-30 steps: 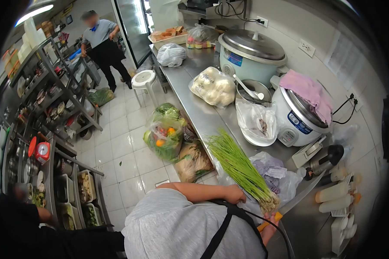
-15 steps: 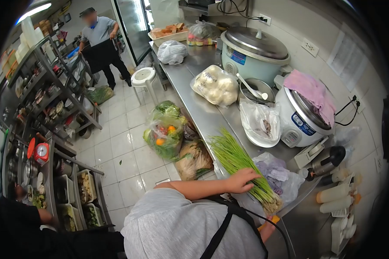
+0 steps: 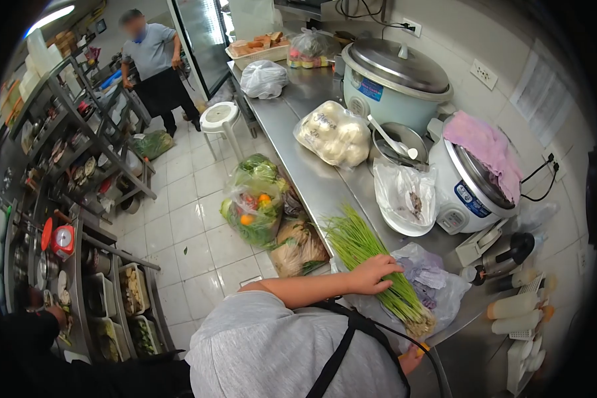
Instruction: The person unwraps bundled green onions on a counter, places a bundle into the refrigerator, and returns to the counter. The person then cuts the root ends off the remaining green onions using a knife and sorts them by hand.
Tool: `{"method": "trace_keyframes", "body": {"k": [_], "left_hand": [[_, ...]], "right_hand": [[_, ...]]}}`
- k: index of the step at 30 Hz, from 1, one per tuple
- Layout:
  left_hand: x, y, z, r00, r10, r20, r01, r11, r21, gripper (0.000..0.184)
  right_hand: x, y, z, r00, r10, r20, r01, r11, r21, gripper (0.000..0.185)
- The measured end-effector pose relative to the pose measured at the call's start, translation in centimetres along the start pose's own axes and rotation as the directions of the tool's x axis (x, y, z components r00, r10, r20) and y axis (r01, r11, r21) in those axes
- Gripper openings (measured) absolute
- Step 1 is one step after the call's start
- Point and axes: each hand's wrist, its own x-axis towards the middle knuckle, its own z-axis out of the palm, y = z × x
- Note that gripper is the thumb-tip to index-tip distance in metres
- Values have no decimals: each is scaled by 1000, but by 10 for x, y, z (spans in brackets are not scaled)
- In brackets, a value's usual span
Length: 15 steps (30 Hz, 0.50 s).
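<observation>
A long bunch of green onions (image 3: 358, 240) lies slantwise on a plastic bag on the steel counter (image 3: 305, 176), roots toward me. Across its stalks rests my left hand (image 3: 376, 274), fingers curved over and gripping them. By the counter's edge, near the root end, my right hand (image 3: 411, 360) is closed on an orange thing (image 3: 422, 348) like a handle; the rest of it is hidden. Beside the onions sits a crumpled clear bag with purple wrapping (image 3: 426, 272).
Farther along are a white bowl with plastic (image 3: 404, 199), a bag of white balls (image 3: 331, 136) and two rice cookers (image 3: 395, 86). Vegetable bags (image 3: 252, 205) lie on the floor. A co-worker's hand (image 3: 58, 317) is at the left shelves; another person (image 3: 154, 60) stands behind.
My right hand and the orange thing have shifted slightly down in view. My left hand stays on the onions. The co-worker's hand at left has moved up; the view has turned slightly.
</observation>
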Motion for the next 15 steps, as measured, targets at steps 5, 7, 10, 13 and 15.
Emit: {"method": "trace_keyframes", "body": {"k": [5,7,10,13,15], "left_hand": [[5,-17,-5,983,76,170,-88,994,66,44],[-3,-28,1,975,116,191,-152,971,186,47],[-2,-35,-5,956,75,284,-144,963,230,50],[6,-41,-4,926,52,373,-141,966,216,50],[17,-35,-8,918,53,392,-144,968,206,46]], "right_hand": [[-4,8,7,984,89,-156,-74,992,101,25],[-5,12,11,989,-27,-146,52,984,170,24],[-5,-10,16,987,73,-146,-71,997,21,22],[-7,6,16,983,12,-186,-12,1000,1,22],[-9,6,14,972,-141,-190,64,930,-361,21]]}}
